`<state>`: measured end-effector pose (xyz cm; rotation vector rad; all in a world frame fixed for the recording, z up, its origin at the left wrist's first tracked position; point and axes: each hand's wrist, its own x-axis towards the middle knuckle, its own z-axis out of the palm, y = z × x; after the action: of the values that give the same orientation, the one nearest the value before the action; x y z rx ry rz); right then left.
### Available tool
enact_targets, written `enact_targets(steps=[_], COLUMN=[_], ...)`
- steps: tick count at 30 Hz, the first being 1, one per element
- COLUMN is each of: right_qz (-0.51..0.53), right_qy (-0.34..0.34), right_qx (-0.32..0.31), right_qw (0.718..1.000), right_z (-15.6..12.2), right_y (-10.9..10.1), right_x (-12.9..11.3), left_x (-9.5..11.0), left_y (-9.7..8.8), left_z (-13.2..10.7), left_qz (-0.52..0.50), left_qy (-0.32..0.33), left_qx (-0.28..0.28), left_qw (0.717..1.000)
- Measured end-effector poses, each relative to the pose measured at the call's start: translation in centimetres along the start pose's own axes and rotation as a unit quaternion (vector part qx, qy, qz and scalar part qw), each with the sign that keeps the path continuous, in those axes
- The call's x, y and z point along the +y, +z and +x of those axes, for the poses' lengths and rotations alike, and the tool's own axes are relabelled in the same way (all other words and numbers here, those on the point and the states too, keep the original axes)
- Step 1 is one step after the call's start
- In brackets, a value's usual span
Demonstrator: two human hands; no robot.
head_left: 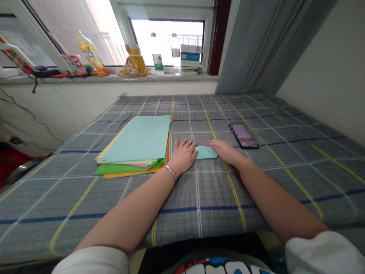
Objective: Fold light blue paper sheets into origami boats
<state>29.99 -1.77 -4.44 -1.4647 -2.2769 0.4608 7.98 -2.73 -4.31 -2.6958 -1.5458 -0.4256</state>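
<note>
Left grip [184,156] and right grip [225,151] lie spread flat on folded blue paper [205,152], just beside a colored paper stack [137,140].

phone [244,135] lying on checked bedsheet [71,198] | plastic water bottles [157,57] on stone windowsill [114,78] | grey curtain [256,49] beside window [168,42]

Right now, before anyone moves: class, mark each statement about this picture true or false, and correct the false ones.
1. The left hand wears a silver-coloured bangle. True.
2. The right hand holds the phone. False: the phone lies on the checked cloth, apart from the hand.
3. Both hands touch the small folded pale blue paper. True.
4. The stack of coloured paper sits on the windowsill. False: the stack lies on the cloth, beside the left hand.
</note>
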Motion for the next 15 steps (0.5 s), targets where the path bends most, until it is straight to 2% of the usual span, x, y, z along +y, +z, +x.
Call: enact_targets(steps=[3, 5, 10, 15], right_qz=[0.132, 0.174, 0.234, 0.348], right_qy=[0.086, 0.108, 0.089, 0.090], right_qx=[0.086, 0.104, 0.066, 0.068], right_qw=[0.984, 0.973, 0.966, 0.931], right_z=[0.1, 0.1, -0.1, -0.6], right_y=[-1.1, -1.3, -1.3, -1.7], right_x=[1.4, 1.9, 1.4, 0.1], left_x=[0.0, 0.1, 0.3, -0.3], left_y=[-1.0, -1.6, -2.2, -1.8], left_z=[-0.1, -0.1, -0.2, 0.0], left_qz=[-0.038, -0.055, -0.047, 0.011], left_qy=[0.060, 0.103, 0.176, 0.159], left_qx=[0.060, 0.092, 0.135, 0.168], left_qw=[0.996, 0.989, 0.974, 0.973])
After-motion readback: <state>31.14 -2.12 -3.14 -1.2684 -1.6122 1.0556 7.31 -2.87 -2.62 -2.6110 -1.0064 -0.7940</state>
